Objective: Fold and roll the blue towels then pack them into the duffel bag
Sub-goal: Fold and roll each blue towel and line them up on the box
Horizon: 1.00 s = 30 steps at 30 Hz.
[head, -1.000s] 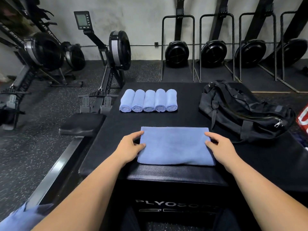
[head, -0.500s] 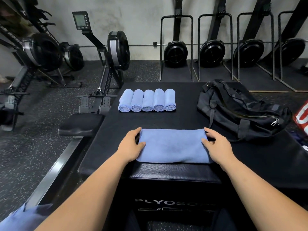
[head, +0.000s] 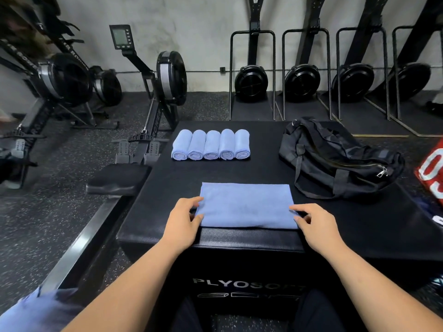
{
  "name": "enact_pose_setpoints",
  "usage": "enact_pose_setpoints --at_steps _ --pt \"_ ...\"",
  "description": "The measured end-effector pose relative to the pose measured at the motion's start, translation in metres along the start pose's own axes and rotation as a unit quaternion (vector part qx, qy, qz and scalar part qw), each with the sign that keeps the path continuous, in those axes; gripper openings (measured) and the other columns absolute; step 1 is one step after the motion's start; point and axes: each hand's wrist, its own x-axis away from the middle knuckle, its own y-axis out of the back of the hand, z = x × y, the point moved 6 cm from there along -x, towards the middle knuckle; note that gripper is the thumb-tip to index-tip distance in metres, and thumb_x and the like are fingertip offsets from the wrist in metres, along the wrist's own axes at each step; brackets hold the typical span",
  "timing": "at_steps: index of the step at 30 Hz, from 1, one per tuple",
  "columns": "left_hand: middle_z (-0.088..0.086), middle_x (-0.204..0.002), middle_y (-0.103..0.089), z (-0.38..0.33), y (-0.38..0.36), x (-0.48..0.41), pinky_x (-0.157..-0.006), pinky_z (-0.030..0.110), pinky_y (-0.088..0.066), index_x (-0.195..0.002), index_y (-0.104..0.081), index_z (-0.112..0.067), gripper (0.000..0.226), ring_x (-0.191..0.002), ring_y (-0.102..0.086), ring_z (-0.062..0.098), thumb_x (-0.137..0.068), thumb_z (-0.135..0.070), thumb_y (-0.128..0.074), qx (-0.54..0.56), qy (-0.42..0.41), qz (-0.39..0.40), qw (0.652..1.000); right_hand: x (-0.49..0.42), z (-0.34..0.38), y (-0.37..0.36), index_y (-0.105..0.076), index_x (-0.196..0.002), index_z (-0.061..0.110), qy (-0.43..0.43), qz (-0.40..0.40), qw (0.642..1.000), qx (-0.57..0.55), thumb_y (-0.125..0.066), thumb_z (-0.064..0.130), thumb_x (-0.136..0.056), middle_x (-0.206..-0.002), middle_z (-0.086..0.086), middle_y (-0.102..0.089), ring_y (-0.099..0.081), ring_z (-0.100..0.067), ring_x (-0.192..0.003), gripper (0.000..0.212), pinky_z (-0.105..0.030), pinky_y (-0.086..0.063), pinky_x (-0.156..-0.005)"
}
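Note:
A folded blue towel [head: 247, 206] lies flat near the front edge of the black plyo box [head: 263, 168]. My left hand [head: 183, 220] pinches its near left corner, thumb on top. At the near right corner, my right hand [head: 315, 225] grips the cloth with its fingertips. Several rolled blue towels [head: 211, 144] lie side by side in a row at the back left of the box. The black duffel bag [head: 335, 159] sits slumped at the back right, its zipper showing along the top.
Rowing machines [head: 153, 97] stand on the floor to the left, their seat rail close beside the box. More rowers [head: 302, 80] are stored upright along the back wall. More blue cloth [head: 36, 312] shows at the bottom left, and a red item [head: 431, 168] at the right edge.
Both hands have slid from the towel's side edges back toward its near corners. The towel, the rolls and the bag have stayed in place.

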Motion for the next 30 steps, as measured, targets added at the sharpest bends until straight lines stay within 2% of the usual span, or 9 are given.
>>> enact_pose_setpoints --at_steps 3,5,7,10,12,17,21,27,30 --pt "-0.002 -0.122 -0.054 -0.007 -0.008 -0.002 -0.094 0.041 -0.053 -0.133 -0.067 -0.024 0.042 -0.099 -0.061 0.019 -0.092 -0.012 -0.070 -0.114 -0.012 -0.019 0.993 -0.004 0.003 -0.009 -0.075 -0.117 0.031 0.004 -0.001 0.992 0.130 -0.071 0.013 -0.090 -0.119 0.009 -0.060 -0.058 -0.016 -0.098 0.033 -0.036 -0.052 -0.083" --pt "0.006 -0.127 -0.058 -0.024 -0.017 -0.010 -0.085 0.045 -0.052 -0.125 -0.071 -0.021 0.036 -0.103 -0.061 0.033 -0.089 -0.019 -0.072 -0.206 -0.065 -0.049 0.975 -0.009 0.020 -0.016 -0.075 -0.118 0.027 0.037 -0.042 0.978 0.203 -0.071 0.016 -0.087 -0.124 0.004 -0.059 -0.053 -0.027 -0.108 0.033 -0.043 -0.052 -0.082" --pt "0.014 -0.146 -0.055 -0.049 -0.034 -0.021 -0.095 0.047 -0.050 -0.132 -0.067 -0.019 0.037 -0.123 -0.057 0.039 -0.096 -0.028 -0.066 -0.243 -0.106 -0.021 0.964 -0.019 0.045 -0.029 -0.071 -0.128 0.025 0.071 -0.035 0.970 0.229 -0.068 0.025 -0.092 -0.143 -0.002 -0.057 -0.049 -0.031 -0.125 0.037 -0.045 -0.052 -0.091" --pt "0.013 -0.174 -0.014 -0.069 -0.077 -0.037 -0.126 0.046 -0.019 -0.161 -0.035 -0.020 0.058 -0.158 -0.016 0.033 -0.109 -0.046 -0.038 -0.291 -0.083 0.131 0.944 -0.037 0.069 -0.066 -0.045 -0.155 0.029 0.094 0.095 0.950 0.282 -0.052 0.049 -0.103 -0.171 -0.005 -0.025 -0.027 -0.029 -0.152 0.056 -0.043 -0.037 -0.116" --pt "0.006 -0.176 0.005 -0.063 -0.095 -0.043 -0.130 0.049 -0.002 -0.167 -0.014 -0.028 0.065 -0.162 0.005 0.029 -0.110 -0.056 -0.025 -0.320 -0.043 0.205 0.924 -0.044 0.065 -0.085 -0.023 -0.164 0.035 0.090 0.176 0.933 0.300 -0.037 0.065 -0.104 -0.176 0.000 -0.003 -0.007 -0.029 -0.160 0.069 -0.045 -0.020 -0.126" --pt "-0.003 -0.174 0.020 -0.030 -0.092 -0.044 -0.128 0.053 0.008 -0.165 0.005 -0.044 0.075 -0.160 0.022 0.024 -0.099 -0.077 -0.006 -0.359 -0.049 0.190 0.912 -0.047 0.032 -0.079 -0.005 -0.164 0.049 0.091 0.158 0.933 0.310 -0.008 0.089 -0.091 -0.174 0.012 0.011 0.011 -0.019 -0.161 0.083 -0.046 -0.005 -0.130" --pt "0.001 -0.175 0.016 -0.030 -0.092 -0.044 -0.128 0.054 0.006 -0.165 0.002 -0.044 0.083 -0.160 0.021 0.027 -0.091 -0.081 0.007 -0.373 -0.073 0.137 0.915 -0.049 0.029 -0.076 -0.005 -0.164 0.049 0.100 0.126 0.935 0.315 -0.003 0.088 -0.090 -0.174 0.011 0.011 0.013 -0.018 -0.161 0.084 -0.049 -0.003 -0.130" --pt "0.007 -0.175 0.017 -0.028 -0.094 -0.044 -0.128 0.054 0.007 -0.166 0.000 -0.041 0.082 -0.160 0.021 0.030 -0.094 -0.080 0.002 -0.377 -0.075 0.118 0.916 -0.049 0.031 -0.079 -0.001 -0.165 0.045 0.108 0.125 0.920 0.356 0.002 0.084 -0.091 -0.175 0.003 0.011 0.012 -0.023 -0.161 0.084 -0.049 0.000 -0.129" --pt "0.013 -0.175 0.011 -0.031 -0.091 -0.042 -0.129 0.053 0.004 -0.167 -0.005 -0.038 0.082 -0.161 0.017 0.030 -0.097 -0.078 0.000 -0.373 -0.078 0.101 0.919 -0.049 0.036 -0.079 0.001 -0.166 0.041 0.110 0.138 0.911 0.374 0.020 0.083 -0.084 -0.175 -0.002 0.010 0.014 -0.028 -0.160 0.093 -0.051 0.005 -0.128"
